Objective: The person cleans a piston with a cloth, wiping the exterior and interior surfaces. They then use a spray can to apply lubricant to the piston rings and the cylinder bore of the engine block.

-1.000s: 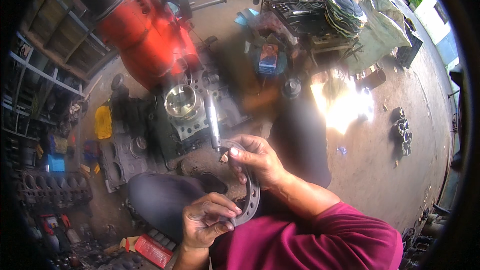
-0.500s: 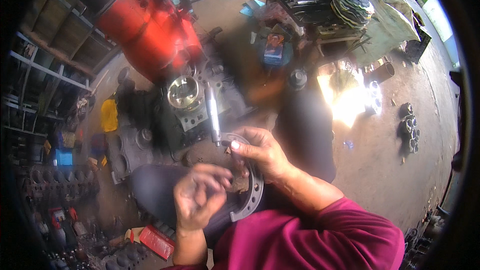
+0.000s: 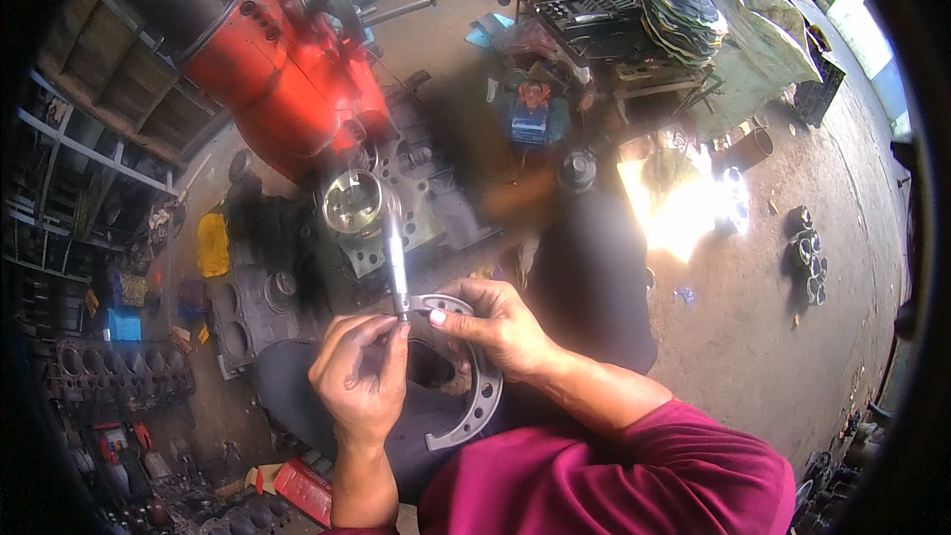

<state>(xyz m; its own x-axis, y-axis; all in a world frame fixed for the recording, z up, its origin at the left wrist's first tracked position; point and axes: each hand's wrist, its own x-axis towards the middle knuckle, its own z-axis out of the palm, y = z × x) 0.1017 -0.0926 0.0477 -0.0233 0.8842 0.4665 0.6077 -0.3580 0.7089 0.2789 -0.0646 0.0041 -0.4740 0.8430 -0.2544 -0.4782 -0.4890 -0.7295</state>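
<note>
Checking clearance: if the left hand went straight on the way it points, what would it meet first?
Probably the silver cylindrical metal barrel on the grey C-shaped metal frame; the left hand seems to pinch its lower end, though depth is unclear.

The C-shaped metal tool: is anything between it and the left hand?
Nothing visible: the left hand's fingertips seem to touch the lower end of the silver barrel, while the right hand grips the C-shaped frame.
</note>
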